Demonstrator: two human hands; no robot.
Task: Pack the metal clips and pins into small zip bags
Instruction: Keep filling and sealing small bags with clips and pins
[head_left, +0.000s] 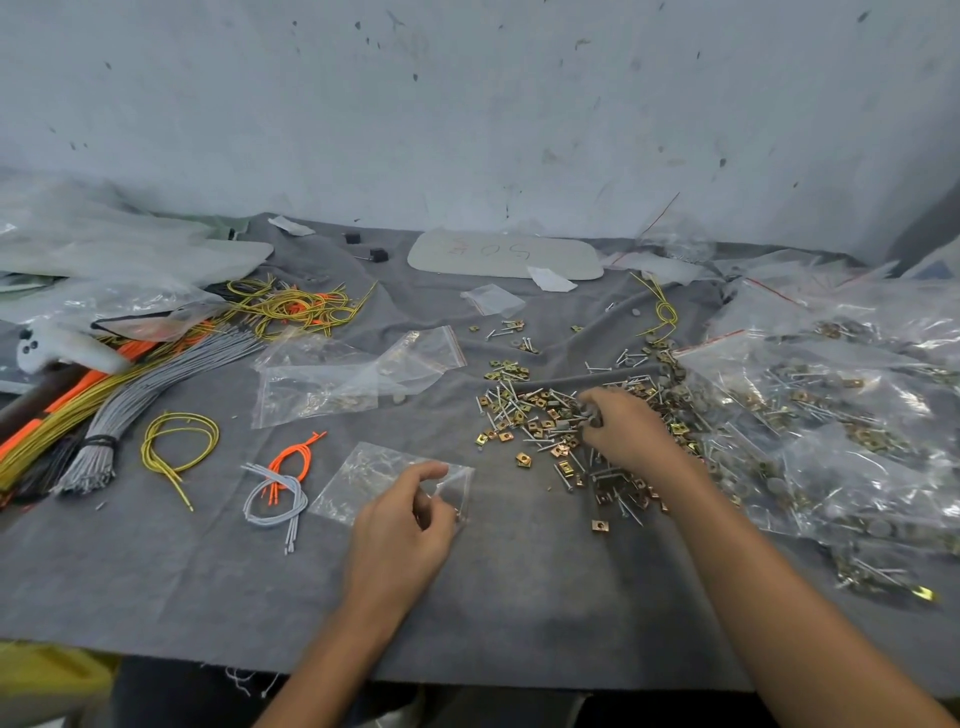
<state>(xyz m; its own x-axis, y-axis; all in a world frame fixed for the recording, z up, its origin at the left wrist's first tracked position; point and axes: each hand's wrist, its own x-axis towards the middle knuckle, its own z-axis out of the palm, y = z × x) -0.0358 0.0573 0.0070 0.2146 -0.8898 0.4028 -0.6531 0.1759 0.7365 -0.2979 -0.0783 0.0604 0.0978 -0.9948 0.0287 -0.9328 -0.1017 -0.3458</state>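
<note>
1. Bag hold. On the grey cloth (208, 587) covering the desk, the left hand (400, 525) pinches the near right corner of a small zip bag (374, 478) between thumb and curled fingers. The bag lies flat, and whether its mouth is open cannot be told. Spread the mouth wide and turn it toward the parts before any transfer.

2. Pick-up. The right hand (628, 431) rests on the pile of clips and pins (540, 421), just right of the bag, fingers curled down among the pieces. Whether it has secured any cannot be told. Take a small, countable batch. The pins are slender and likely to tangle with the clips, so shake off strays above the pile.

3. Transfer. Move low over the cloth and release the batch inside the mouth, pins lengthwise, since points could pierce the film.

4. Put-away. Place the sealed bag with the filled bags (831, 415) at right, away from the spare bags (337, 379) farther left.
</note>
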